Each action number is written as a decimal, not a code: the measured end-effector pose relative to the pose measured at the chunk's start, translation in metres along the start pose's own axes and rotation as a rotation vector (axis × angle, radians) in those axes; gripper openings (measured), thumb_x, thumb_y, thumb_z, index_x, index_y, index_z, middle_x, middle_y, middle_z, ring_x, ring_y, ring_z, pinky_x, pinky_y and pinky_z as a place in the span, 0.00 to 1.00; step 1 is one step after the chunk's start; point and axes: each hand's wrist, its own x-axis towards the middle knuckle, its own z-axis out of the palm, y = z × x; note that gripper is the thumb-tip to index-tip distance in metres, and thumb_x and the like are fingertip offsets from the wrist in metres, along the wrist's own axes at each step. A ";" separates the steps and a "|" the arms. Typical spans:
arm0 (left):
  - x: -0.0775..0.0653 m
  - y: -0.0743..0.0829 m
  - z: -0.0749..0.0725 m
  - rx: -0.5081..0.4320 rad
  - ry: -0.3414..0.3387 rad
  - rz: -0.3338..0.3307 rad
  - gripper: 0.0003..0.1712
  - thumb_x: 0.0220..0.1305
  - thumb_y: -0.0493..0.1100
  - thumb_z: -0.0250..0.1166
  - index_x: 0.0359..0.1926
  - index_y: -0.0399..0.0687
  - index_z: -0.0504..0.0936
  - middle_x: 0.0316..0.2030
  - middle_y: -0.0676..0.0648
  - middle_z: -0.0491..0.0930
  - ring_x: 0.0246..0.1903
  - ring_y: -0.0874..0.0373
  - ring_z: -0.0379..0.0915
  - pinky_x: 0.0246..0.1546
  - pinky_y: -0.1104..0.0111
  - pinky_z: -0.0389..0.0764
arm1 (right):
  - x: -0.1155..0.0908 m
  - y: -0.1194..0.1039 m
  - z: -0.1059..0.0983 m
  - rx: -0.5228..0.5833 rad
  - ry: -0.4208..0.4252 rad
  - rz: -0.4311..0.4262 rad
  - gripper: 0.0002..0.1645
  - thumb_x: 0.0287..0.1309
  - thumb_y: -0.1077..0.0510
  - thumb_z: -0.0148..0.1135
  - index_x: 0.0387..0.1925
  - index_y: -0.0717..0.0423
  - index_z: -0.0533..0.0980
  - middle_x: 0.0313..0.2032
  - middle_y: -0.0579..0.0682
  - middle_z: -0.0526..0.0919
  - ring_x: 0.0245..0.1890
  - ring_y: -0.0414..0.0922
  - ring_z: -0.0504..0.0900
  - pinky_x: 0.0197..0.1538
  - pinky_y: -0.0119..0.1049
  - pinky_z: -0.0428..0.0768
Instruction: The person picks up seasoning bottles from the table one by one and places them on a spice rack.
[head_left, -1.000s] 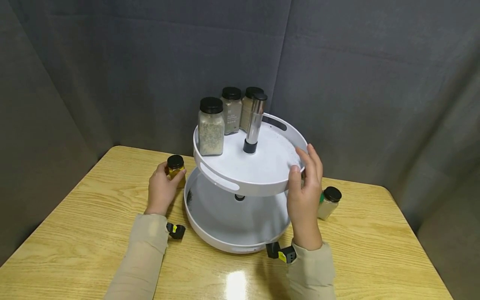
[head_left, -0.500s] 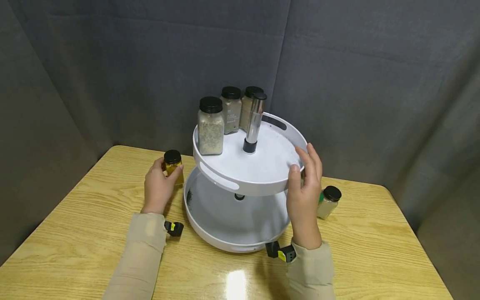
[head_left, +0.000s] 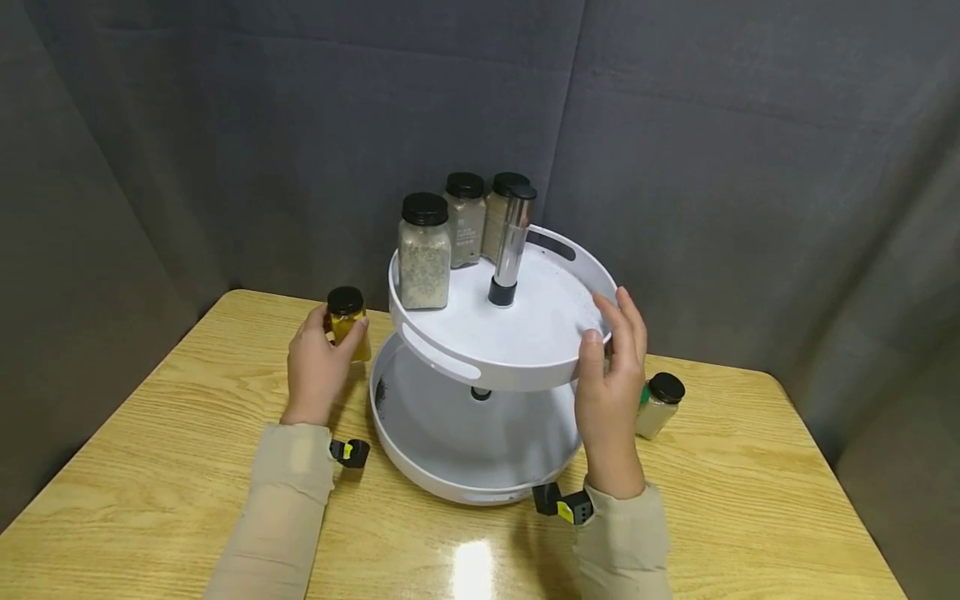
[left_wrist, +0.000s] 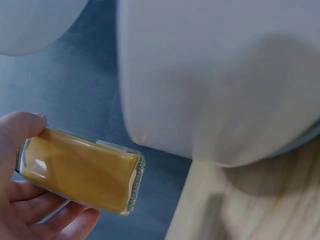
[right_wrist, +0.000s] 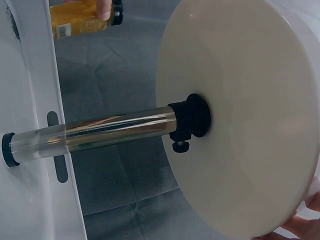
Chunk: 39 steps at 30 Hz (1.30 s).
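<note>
My left hand (head_left: 318,362) grips a small spice jar (head_left: 347,329) with a black lid and yellow-orange powder, left of the white two-tier turntable. The left wrist view shows the jar's base free, held off the table. My right hand (head_left: 613,396) holds the right rim of the upper tray (head_left: 536,333), with fingertips over the rim; in the right wrist view, fingers (right_wrist: 300,226) lie at the tray's lower edge. Three black-lidded jars stand on the upper tray: a speckled one (head_left: 423,262) in front, a pepper jar (head_left: 467,229) and another (head_left: 495,221) behind.
The lower tray (head_left: 480,454) sits on the wooden table (head_left: 750,492), joined to the upper one by a metal post (right_wrist: 122,129). A pale-powder jar (head_left: 656,408) stands right of the turntable, beside my right hand. Grey curtain (head_left: 720,167) hangs behind the table.
My left hand has raised the yellow jar a little and shifted it slightly left and away from me. The right hand stays at the upper tray's rim.
</note>
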 end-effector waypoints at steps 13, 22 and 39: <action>-0.005 0.022 -0.010 -0.045 0.067 0.045 0.33 0.70 0.51 0.65 0.66 0.32 0.71 0.59 0.31 0.75 0.61 0.37 0.73 0.57 0.47 0.79 | -0.001 0.001 0.000 -0.021 0.000 0.008 0.27 0.69 0.53 0.50 0.64 0.63 0.74 0.74 0.56 0.61 0.75 0.54 0.58 0.73 0.58 0.60; -0.007 0.033 -0.015 -0.041 0.095 0.079 0.32 0.70 0.51 0.65 0.65 0.33 0.72 0.58 0.32 0.76 0.59 0.37 0.74 0.55 0.46 0.80 | 0.000 0.001 -0.001 0.003 0.003 -0.008 0.27 0.70 0.54 0.49 0.64 0.63 0.74 0.74 0.57 0.60 0.75 0.53 0.58 0.73 0.56 0.61; -0.019 0.061 -0.032 -0.097 0.125 0.120 0.31 0.70 0.51 0.65 0.65 0.35 0.74 0.56 0.35 0.76 0.57 0.40 0.75 0.53 0.47 0.80 | 0.000 0.000 -0.001 -0.008 -0.002 -0.002 0.27 0.70 0.54 0.50 0.65 0.63 0.73 0.74 0.56 0.60 0.75 0.54 0.58 0.73 0.58 0.60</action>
